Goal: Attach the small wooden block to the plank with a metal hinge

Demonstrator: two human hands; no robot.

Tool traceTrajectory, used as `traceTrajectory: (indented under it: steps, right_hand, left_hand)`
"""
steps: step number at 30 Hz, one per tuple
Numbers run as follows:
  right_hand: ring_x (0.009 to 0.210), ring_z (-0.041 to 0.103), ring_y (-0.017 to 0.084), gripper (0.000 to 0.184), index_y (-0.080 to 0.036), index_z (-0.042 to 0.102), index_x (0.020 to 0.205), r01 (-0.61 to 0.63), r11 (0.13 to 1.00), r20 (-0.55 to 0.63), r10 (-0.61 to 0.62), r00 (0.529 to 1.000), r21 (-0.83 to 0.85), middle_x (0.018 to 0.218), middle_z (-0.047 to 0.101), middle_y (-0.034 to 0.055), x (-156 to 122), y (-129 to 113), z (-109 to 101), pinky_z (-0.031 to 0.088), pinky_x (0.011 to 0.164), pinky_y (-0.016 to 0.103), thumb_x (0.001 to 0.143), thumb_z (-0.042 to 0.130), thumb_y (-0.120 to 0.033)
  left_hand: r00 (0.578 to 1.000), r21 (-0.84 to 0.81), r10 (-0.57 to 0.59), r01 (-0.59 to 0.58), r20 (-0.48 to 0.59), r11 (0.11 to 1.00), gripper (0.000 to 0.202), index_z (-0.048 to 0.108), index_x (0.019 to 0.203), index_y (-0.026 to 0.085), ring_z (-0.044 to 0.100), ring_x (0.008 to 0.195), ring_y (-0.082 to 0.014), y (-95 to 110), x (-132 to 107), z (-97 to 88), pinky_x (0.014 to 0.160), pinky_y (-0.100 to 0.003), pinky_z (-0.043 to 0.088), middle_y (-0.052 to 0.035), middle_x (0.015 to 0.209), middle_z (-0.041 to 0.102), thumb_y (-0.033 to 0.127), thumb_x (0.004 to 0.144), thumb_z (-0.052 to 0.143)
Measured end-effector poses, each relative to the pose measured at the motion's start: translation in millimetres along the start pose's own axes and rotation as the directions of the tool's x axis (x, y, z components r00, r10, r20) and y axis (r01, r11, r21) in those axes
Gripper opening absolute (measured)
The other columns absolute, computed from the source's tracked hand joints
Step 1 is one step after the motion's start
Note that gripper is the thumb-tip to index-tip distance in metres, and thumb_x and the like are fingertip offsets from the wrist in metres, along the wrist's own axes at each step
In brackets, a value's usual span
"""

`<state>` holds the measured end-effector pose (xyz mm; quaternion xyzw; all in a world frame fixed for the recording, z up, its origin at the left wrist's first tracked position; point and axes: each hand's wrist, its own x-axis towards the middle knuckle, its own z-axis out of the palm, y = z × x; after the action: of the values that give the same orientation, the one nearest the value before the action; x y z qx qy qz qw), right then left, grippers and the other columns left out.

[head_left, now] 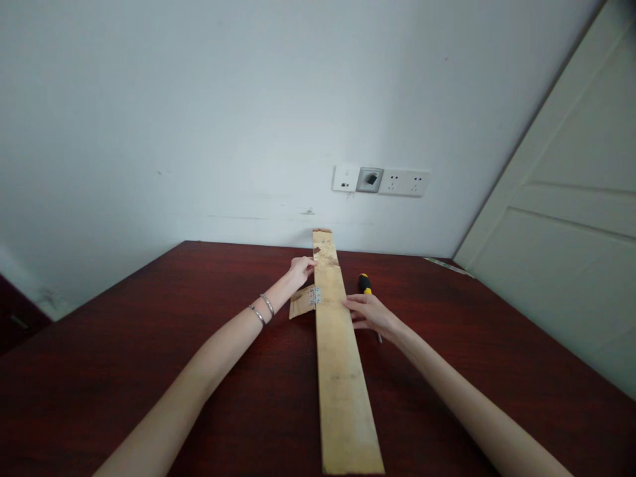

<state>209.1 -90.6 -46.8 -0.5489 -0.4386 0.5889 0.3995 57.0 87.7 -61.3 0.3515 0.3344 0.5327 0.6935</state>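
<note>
A long pale wooden board (340,371) runs away from me toward the wall. A metal hinge (315,295) joins its left edge to a short piece of wood (301,303) that sticks out to the left. My left hand (301,267) grips the board's left edge beyond the hinge, fingers closed. On the opposite edge, a little nearer to me, my right hand (368,313) holds the board between thumb and fingers. A screwdriver (365,283) with a yellow and black handle lies just right of the board, its middle hidden behind my right hand.
The dark red tabletop (223,371) spreads under everything and meets a white wall (223,132). Wall sockets (403,183) sit above its back edge. A thin flat strip (448,266) lies at the back right corner, beside a white door (571,218).
</note>
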Motion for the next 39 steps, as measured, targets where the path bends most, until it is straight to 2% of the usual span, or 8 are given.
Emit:
traceTrajectory:
  steps: [4, 12, 19, 24, 29, 31, 36, 39]
  right_hand:
    - [0.063, 0.066, 0.012, 0.017, -0.013, 0.061, 0.098, -0.010, 1.000, -0.036, 0.011, 0.999, 0.024, 0.081, 0.070, 0.0067, 3.7, 1.0, 1.7, 0.057, 0.060, 0.026, 0.086, 0.056, -0.023]
    - [0.067, 0.067, 0.015, 0.009, -0.010, 0.063, 0.085, 0.000, 0.997, -0.006, 0.000, 1.000, 0.077, 0.079, 0.070, 0.0101, 6.9, -0.3, 4.1, 0.057, 0.063, 0.028, 0.082, 0.058, -0.016]
    - [0.069, 0.067, 0.016, 0.012, -0.010, 0.064, 0.088, 0.031, 0.995, 0.012, -0.032, 0.999, 0.096, 0.082, 0.070, 0.0105, 10.6, 3.3, 0.4, 0.056, 0.066, 0.030, 0.081, 0.058, -0.018]
    - [0.069, 0.066, 0.015, 0.013, -0.010, 0.065, 0.088, 0.045, 0.993, 0.007, -0.046, 0.999, 0.105, 0.084, 0.070, 0.0108, 6.1, 0.2, 3.0, 0.056, 0.065, 0.029, 0.080, 0.059, -0.017]
    - [0.070, 0.067, 0.015, 0.012, -0.011, 0.066, 0.087, 0.060, 0.992, 0.029, -0.063, 0.998, 0.110, 0.086, 0.070, 0.0113, 3.4, -1.3, 6.2, 0.056, 0.066, 0.029, 0.079, 0.060, -0.018]
    - [0.069, 0.067, 0.015, 0.012, -0.011, 0.066, 0.087, 0.056, 0.992, 0.036, -0.061, 0.997, 0.116, 0.086, 0.071, 0.0113, 3.3, -0.6, 6.7, 0.056, 0.065, 0.028, 0.079, 0.060, -0.018]
    - [0.075, 0.068, 0.016, 0.014, -0.012, 0.066, 0.091, 0.061, 0.991, 0.070, -0.070, 0.995, 0.122, 0.090, 0.071, 0.0113, 2.8, 0.1, 8.8, 0.056, 0.066, 0.028, 0.081, 0.059, -0.018]
    - [0.075, 0.069, 0.016, 0.017, -0.012, 0.066, 0.096, 0.064, 0.990, 0.066, -0.073, 0.995, 0.122, 0.092, 0.072, 0.0117, 0.4, -4.1, 10.6, 0.056, 0.069, 0.029, 0.082, 0.059, -0.020]
  left_hand:
    - [1.000, 0.004, 0.001, -0.001, 0.004, 1.000, 0.020, 0.059, 0.061, 0.008, 0.063, 0.063, -0.0158, 0.2, -0.8, -0.7, 0.067, -0.028, 0.052, -0.0067, 0.065, 0.065, -0.010, 0.053, 0.060]
    - [1.000, 0.042, 0.002, -0.003, 0.022, 0.999, 0.020, 0.060, 0.064, 0.008, 0.063, 0.064, -0.0156, -1.8, 0.1, -1.4, 0.069, -0.029, 0.053, -0.0053, 0.062, 0.064, -0.009, 0.054, 0.060]
    - [0.988, 0.097, -0.015, 0.000, 0.155, 0.995, 0.016, 0.062, 0.063, 0.006, 0.063, 0.064, -0.0131, 7.2, -4.5, -2.7, 0.071, -0.027, 0.051, -0.0093, 0.071, 0.068, -0.008, 0.056, 0.061]
    - [0.943, 0.172, -0.095, 0.042, 0.318, 0.984, 0.016, 0.067, 0.068, 0.003, 0.064, 0.066, -0.0159, 22.3, -12.6, -12.3, 0.071, -0.029, 0.052, -0.0123, 0.075, 0.069, -0.005, 0.055, 0.069]
    - [0.883, 0.267, -0.191, 0.078, 0.429, 0.960, 0.022, 0.070, 0.084, 0.002, 0.067, 0.078, -0.0203, 33.3, -21.6, -27.8, 0.079, -0.032, 0.053, -0.0180, 0.090, 0.070, 0.010, 0.064, 0.076]
    - [0.890, 0.290, -0.198, 0.079, 0.411, 0.954, 0.021, 0.070, 0.085, 0.002, 0.067, 0.077, -0.0203, 35.3, -25.9, -29.1, 0.077, -0.031, 0.054, -0.0182, 0.090, 0.070, 0.013, 0.067, 0.075]
    - [0.946, 0.291, -0.155, 0.068, 0.286, 0.954, 0.012, 0.068, 0.076, 0.002, 0.066, 0.067, -0.0186, 38.1, -36.6, -22.0, 0.066, -0.029, 0.055, -0.0167, 0.080, 0.070, 0.010, 0.068, 0.074]
    - [0.960, 0.266, -0.116, 0.046, 0.256, 0.963, 0.010, 0.067, 0.076, 0.003, 0.066, 0.067, -0.0174, 38.1, -39.4, -18.2, 0.069, -0.029, 0.055, -0.0162, 0.079, 0.070, 0.009, 0.070, 0.073]
